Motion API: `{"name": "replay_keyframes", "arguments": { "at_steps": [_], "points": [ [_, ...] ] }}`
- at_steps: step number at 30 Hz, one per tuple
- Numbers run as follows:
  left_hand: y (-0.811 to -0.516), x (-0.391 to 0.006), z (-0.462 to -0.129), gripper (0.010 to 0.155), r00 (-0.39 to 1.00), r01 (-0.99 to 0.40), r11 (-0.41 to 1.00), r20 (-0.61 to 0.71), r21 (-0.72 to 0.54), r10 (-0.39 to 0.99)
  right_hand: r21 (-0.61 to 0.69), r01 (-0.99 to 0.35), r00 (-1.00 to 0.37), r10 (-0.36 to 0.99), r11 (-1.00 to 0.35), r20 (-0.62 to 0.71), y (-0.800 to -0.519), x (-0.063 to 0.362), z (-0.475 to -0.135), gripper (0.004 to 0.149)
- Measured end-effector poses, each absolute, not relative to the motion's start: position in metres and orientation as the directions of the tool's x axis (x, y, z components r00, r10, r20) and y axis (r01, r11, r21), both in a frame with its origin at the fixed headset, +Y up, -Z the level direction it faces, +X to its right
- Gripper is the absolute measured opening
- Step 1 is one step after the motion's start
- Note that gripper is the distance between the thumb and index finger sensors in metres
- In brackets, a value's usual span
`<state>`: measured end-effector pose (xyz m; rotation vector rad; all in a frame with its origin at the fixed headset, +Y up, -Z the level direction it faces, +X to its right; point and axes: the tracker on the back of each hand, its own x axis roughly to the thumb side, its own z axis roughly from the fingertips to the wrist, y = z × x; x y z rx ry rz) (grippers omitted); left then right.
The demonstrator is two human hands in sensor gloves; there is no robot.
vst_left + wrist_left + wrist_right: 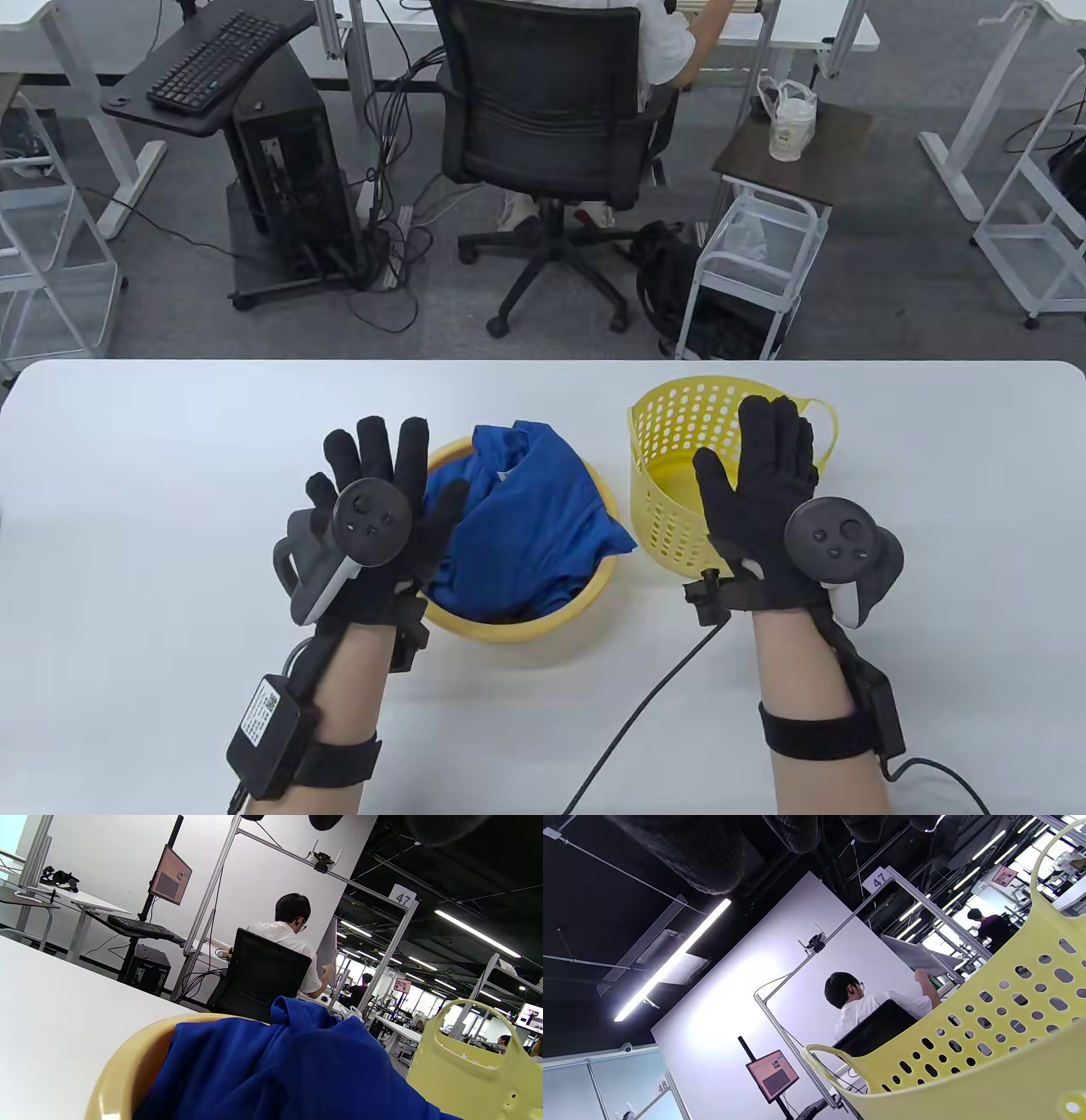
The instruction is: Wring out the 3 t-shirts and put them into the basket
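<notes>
Blue t-shirts (526, 526) lie bunched in a round yellow basin (517, 628) at the table's middle; they fill the foreground of the left wrist view as blue cloth (297, 1069). A yellow perforated basket (670, 475) stands to the basin's right, with nothing visible inside it. My left hand (373, 475) hovers over the basin's left rim, fingers spread and straight, holding nothing. My right hand (764, 475) hovers in front of the basket with straight fingers, also holding nothing. The basket wall (988, 1035) fills the right wrist view.
The white table (170, 509) stretches wide on both sides. A black cable (645, 705) runs across it from my right wrist. Beyond the far edge a person sits in a black office chair (543, 136), with a computer stand and a white cart nearby.
</notes>
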<state>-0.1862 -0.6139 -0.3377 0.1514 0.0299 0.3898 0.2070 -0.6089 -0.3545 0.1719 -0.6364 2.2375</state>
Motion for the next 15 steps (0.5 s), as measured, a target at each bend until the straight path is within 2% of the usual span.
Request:
{"name": "replay_keyframes", "arguments": {
  "at_steps": [7,15],
  "points": [
    [-0.614,-0.183,-0.335,0.079,0.925,-0.375,0.92,-0.014,0.117,0.379,-0.38,-0.715,-0.697,0.637,-0.586,0.329,-0.608,0.201,-0.353,0.073],
    [-0.624,-0.171,-0.34,0.091,0.931,-0.366,0.927,0.015,0.08,0.366,-0.359,-0.733,-0.679,0.657,-0.578,0.328,-0.611,0.199,-0.36,0.072]
  ]
}}
